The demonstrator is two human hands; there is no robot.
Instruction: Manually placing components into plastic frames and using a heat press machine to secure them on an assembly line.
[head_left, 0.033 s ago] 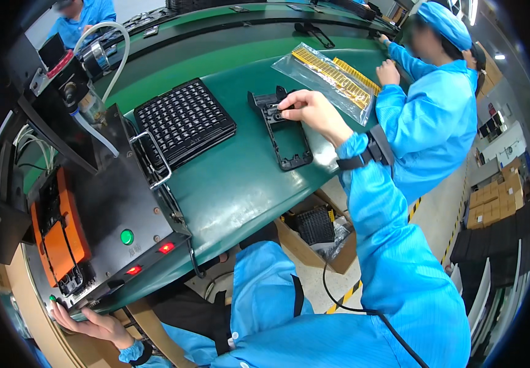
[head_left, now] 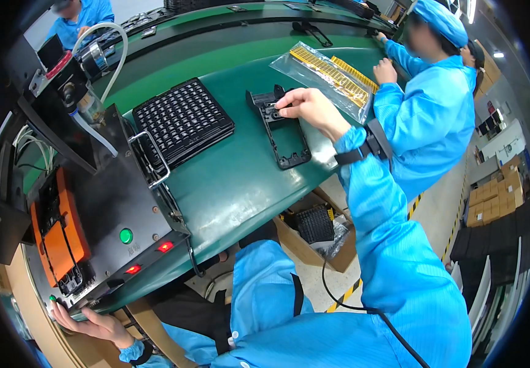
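My right hand [head_left: 316, 111] is closed in a pinch over the upper end of a black plastic phone-sized frame [head_left: 294, 162]. The fingertips cover whatever sits between them, so I cannot make it out. The frame lies on the green mat, its long opening towards me. At the lower left, my left hand [head_left: 98, 326] has its fingers stretched out along the front edge of a black machine [head_left: 127, 196]. Its fingertips rest beside a small green button [head_left: 52, 299]. An orange fixture [head_left: 62, 230] holding a black part sits on this machine.
A stack of black trays with small parts [head_left: 182, 119] stands between machine and frame. Behind my right hand lies a clear bag with yellow strips [head_left: 329, 76]. A co-worker in blue [head_left: 430, 116] sits at the right. Below the table edge is an open carton [head_left: 295, 242].
The picture has shifted very slightly. Both hands and the black frame keep the same places relative to each other.
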